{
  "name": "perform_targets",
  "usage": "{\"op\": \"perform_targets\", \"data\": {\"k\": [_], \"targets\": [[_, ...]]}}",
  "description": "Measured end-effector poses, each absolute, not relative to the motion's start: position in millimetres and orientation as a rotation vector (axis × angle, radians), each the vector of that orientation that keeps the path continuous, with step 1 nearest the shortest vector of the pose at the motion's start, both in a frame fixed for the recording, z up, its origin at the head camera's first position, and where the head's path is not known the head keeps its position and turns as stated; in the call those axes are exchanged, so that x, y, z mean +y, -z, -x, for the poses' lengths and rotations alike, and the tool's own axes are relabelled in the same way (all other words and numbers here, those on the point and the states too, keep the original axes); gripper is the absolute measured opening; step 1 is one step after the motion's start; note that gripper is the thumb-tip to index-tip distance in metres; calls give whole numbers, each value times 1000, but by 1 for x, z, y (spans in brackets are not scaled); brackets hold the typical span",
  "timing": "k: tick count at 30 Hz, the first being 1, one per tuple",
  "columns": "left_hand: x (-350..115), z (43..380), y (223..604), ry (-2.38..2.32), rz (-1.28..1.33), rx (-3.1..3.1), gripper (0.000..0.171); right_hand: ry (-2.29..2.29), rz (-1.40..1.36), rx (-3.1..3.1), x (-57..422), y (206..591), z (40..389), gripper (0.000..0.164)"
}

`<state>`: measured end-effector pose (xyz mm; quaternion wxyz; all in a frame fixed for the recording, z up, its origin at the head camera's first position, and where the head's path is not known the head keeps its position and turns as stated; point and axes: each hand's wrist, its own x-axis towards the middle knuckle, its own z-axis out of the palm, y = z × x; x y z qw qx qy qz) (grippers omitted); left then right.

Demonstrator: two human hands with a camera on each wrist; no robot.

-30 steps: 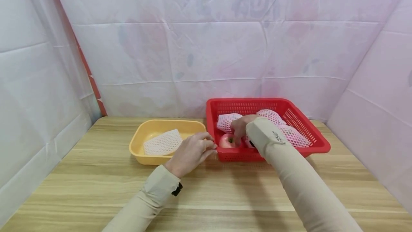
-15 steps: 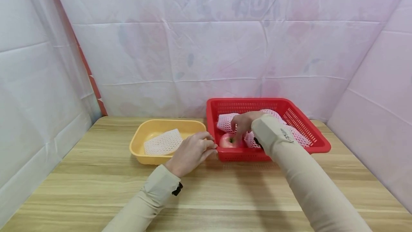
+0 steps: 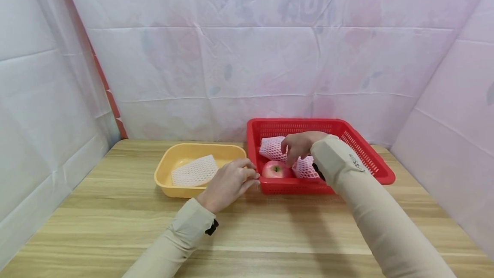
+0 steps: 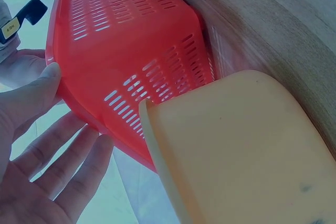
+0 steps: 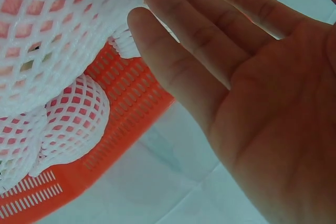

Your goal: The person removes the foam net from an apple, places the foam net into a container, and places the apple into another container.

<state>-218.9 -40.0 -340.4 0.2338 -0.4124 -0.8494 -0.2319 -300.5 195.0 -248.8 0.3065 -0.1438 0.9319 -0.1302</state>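
In the head view a bare red apple (image 3: 273, 170) lies in the near left corner of the red basket (image 3: 297, 181). Beside it are fruits in white foam nets, one foam-netted fruit (image 3: 272, 147) behind and another netted fruit (image 3: 306, 167) to its right. My right hand (image 3: 302, 144) hovers over them with straightish fingers and holds nothing; in the right wrist view its palm (image 5: 278, 108) shows bare. My left hand (image 3: 230, 182) rests its fingertips on the basket's near left rim. In the left wrist view its thumb and fingers touch that rim without gripping.
A yellow tray (image 3: 164, 179) stands left of the basket, close against it, with a flat white foam net (image 3: 194, 170) in it. Both stand on a wooden table (image 3: 262, 235). White sheets (image 3: 185, 63) hang behind and at both sides.
My right hand has let go of the apple, lifted off and drawn a little to the right. The apple now shows more fully. My left hand has stayed put.
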Motion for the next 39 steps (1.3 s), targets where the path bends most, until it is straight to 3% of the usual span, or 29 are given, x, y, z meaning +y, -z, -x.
{"op": "perform_targets", "data": {"k": [26,39], "targets": [[-39,219,341,640,1126,-2330,17,237,555,2642,223,243,305,46],[-39,219,340,629,1131,-2331,15,330,401,2602,239,251,301,50]]}}
